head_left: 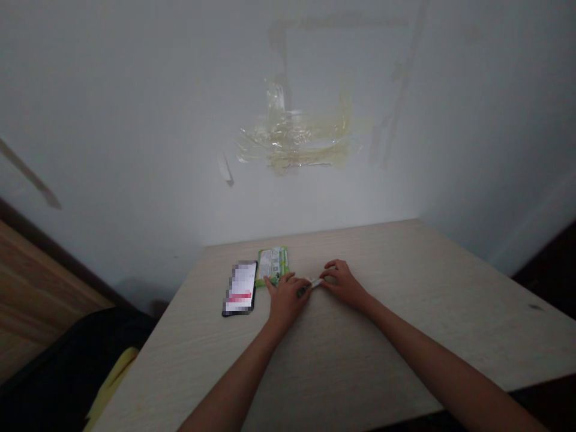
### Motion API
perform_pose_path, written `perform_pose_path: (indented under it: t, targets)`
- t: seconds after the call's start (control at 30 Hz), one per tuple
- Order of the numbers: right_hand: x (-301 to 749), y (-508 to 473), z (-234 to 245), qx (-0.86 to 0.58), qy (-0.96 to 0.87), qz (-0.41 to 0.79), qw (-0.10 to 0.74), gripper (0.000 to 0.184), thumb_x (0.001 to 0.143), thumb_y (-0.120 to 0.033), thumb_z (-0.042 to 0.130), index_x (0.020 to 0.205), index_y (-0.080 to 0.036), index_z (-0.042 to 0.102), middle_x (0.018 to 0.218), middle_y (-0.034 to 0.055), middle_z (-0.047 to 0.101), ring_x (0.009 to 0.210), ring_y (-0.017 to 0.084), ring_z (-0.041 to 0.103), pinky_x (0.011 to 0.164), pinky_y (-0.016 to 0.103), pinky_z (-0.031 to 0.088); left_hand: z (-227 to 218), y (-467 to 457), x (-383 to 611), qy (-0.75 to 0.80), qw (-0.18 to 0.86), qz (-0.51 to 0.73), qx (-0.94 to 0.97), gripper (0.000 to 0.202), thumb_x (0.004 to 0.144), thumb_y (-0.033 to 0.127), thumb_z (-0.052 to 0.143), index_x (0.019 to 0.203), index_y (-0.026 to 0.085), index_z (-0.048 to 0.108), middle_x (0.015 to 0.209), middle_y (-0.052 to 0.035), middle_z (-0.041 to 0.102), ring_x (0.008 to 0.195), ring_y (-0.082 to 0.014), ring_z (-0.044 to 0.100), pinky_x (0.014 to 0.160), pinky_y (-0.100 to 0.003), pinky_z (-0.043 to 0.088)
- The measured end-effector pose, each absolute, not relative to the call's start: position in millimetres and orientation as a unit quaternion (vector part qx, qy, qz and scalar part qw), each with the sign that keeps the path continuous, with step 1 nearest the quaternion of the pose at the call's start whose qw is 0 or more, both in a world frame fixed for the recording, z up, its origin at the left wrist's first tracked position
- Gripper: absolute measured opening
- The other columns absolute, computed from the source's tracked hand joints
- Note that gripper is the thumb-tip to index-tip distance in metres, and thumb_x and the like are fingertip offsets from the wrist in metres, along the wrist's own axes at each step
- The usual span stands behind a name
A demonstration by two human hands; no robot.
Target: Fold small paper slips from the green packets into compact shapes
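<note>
Both my hands rest on a pale wooden table [405,300] near its far side. My left hand [287,297] and my right hand [344,282] are closed on the two ends of a small thin white object [315,283], which lies between them on the table; what it is I cannot make out. Just beyond my left hand lies a green and white packet [273,263]. A phone [240,288] with a lit screen lies flat to the left of that hand.
A white wall [135,120] rises right behind the table, with old tape remains [297,138] stuck on it. A dark chair with a yellow part [108,378] stands at the lower left, next to wooden panelling [27,288].
</note>
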State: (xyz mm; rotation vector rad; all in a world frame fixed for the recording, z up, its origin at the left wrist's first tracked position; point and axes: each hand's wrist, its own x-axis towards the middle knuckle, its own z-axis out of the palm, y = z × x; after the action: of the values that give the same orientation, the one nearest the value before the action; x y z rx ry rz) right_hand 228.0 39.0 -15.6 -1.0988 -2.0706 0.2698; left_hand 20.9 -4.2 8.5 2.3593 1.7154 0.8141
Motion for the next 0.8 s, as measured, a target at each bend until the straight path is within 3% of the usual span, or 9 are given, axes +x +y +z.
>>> perform_pose_path:
  t: [0.2,0.4,0.8]
  targets:
    - [226,42,-22,-0.484,-0.772,0.098,0.401,0.026,0.081,-0.036,0.067,0.1,-0.018,0.064,0.1,0.0091,0.058,0.1,0.025,0.051,0.093,0.042,0.043,8,-3,21,0.569,0.066,0.283,0.77,0.016,0.088,0.042,0.057,0.098,0.037,0.069,0.106,0.003,0.073,0.12,-0.026,0.053,0.102,-0.072,-0.018]
    - [218,36,-28,-0.499,-0.762,0.105,0.401,0.021,0.078,-0.039,0.07,0.088,-0.021,0.071,0.103,0.009,0.059,0.104,0.025,0.052,0.096,0.042,0.04,8,-4,24,0.576,0.067,0.28,0.765,0.02,0.088,0.045,0.055,0.099,0.035,0.069,0.107,0.0011,0.072,0.12,-0.0258,0.053,0.105,-0.07,-0.015]
    - [216,35,-22,-0.476,-0.767,0.134,0.408,0.023,0.076,-0.036,0.073,0.095,-0.023,0.073,0.103,0.0074,0.062,0.104,0.024,0.053,0.095,0.04,0.042,10,-7,29,0.572,0.09,0.278,0.767,0.021,0.089,0.043,0.055,0.102,0.034,0.068,0.108,0.0007,0.072,0.121,-0.0241,0.052,0.107,-0.067,-0.015]
